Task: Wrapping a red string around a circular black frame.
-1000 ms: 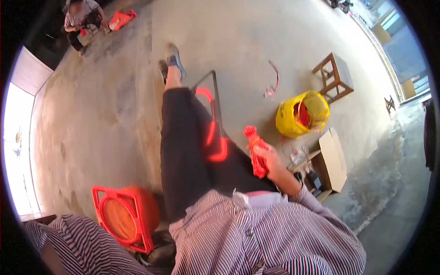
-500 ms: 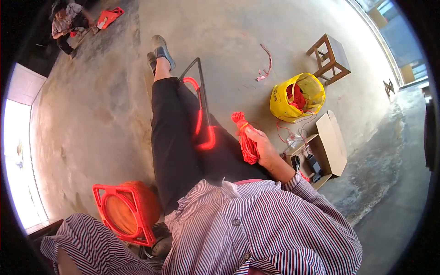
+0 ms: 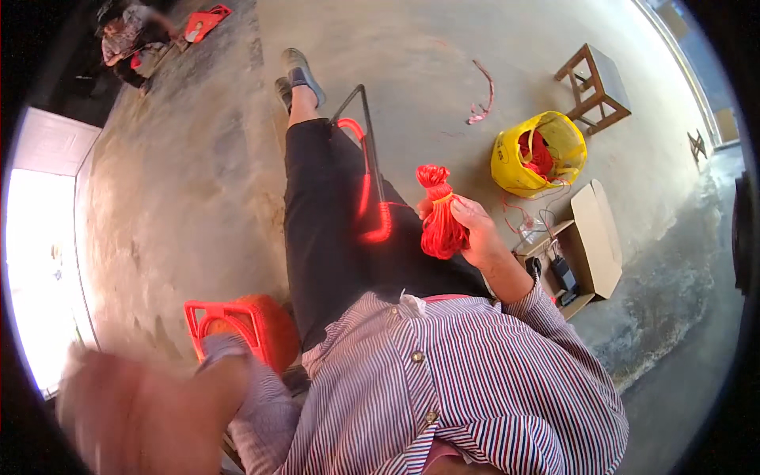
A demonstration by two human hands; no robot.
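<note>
My right hand (image 3: 475, 229) is closed around a bundle of red string (image 3: 440, 214), held upright over my lap. The bundle is tied near its top with a yellowish band. My left hand (image 3: 142, 412) is raised close to the camera at the lower left, blurred, so its fingers cannot be made out; nothing shows in it. A loop of red cord (image 3: 372, 198) lies along a thin black metal frame (image 3: 366, 134) beside my outstretched legs in black trousers.
A red plastic reel-like holder (image 3: 237, 324) stands on the floor at my left. A yellow bag (image 3: 538, 154) with red string, an open cardboard box (image 3: 586, 237) and a wooden stool (image 3: 594, 83) are at the right. Another person (image 3: 131, 39) crouches far off.
My left hand has swung up close to the camera at the lower left. The red bundle in my right hand has stayed over my lap.
</note>
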